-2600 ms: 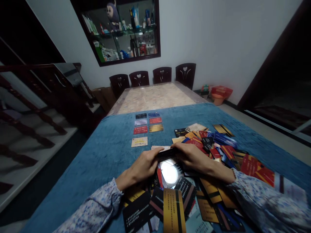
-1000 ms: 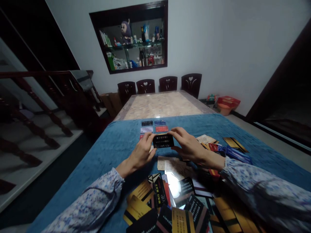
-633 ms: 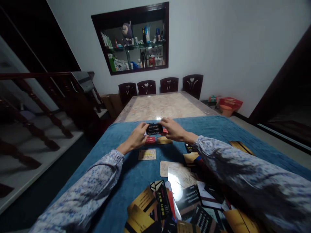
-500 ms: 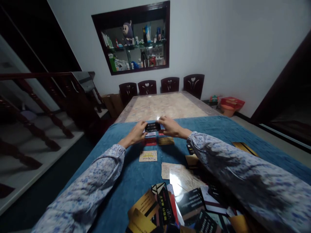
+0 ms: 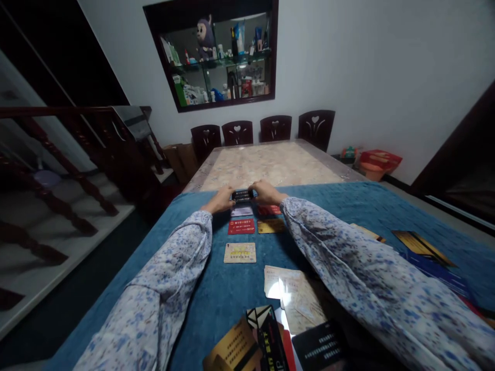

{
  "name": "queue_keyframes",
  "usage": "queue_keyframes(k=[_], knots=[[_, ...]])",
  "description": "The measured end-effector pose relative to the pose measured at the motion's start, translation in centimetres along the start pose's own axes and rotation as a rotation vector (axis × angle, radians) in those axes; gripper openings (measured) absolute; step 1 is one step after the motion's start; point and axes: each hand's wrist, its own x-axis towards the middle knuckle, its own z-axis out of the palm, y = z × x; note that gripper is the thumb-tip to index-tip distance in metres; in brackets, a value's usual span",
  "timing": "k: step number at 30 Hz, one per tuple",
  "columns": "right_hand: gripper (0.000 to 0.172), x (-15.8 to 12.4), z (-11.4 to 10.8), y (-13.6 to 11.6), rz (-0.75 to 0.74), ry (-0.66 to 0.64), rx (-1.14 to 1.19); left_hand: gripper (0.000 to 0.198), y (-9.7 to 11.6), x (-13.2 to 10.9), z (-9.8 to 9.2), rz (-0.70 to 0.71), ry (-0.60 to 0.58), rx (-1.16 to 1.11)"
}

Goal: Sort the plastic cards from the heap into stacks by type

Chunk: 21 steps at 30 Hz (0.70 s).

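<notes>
At the far part of the blue cloth, a black card (image 5: 242, 196) with pale print is held by its two short ends. My left hand (image 5: 221, 200) pinches its left end and my right hand (image 5: 266, 192) its right end. Just nearer lie a whitish card (image 5: 242, 211) and a red card (image 5: 269, 209), partly under my right wrist. Below them are another red card (image 5: 241, 226) and a gold card (image 5: 270, 225). A cream card with yellow print (image 5: 240, 253) lies closer to me.
Overlapping cream cards (image 5: 299, 299) and a loose heap with a gold card (image 5: 234, 346) and a dark card (image 5: 320, 346) lie near me. More cards (image 5: 423, 247) are at the right. The blue cloth (image 5: 201, 293) covers the table's near half; chairs (image 5: 275, 129) stand beyond.
Both hands have moved the black card slightly farther away and lower toward the cloth. The view has shifted a little, showing more cards on the right.
</notes>
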Motion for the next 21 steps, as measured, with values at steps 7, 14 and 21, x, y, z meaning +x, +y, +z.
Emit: queue_keyframes(k=[7,14,21], knots=[[0.043,1.5,1.4,0.6,0.068,-0.036,0.033,0.035,-1.5,1.3,1.2,-0.058,-0.018,0.013],[0.044,2.3,2.0,0.6,0.105,-0.066,0.043,0.030,-2.3,1.9,1.8,-0.106,-0.040,0.011],[0.043,2.3,2.2,0.8,0.106,-0.090,0.048,0.030,-2.1,2.0,2.2,-0.138,-0.079,-0.024]])
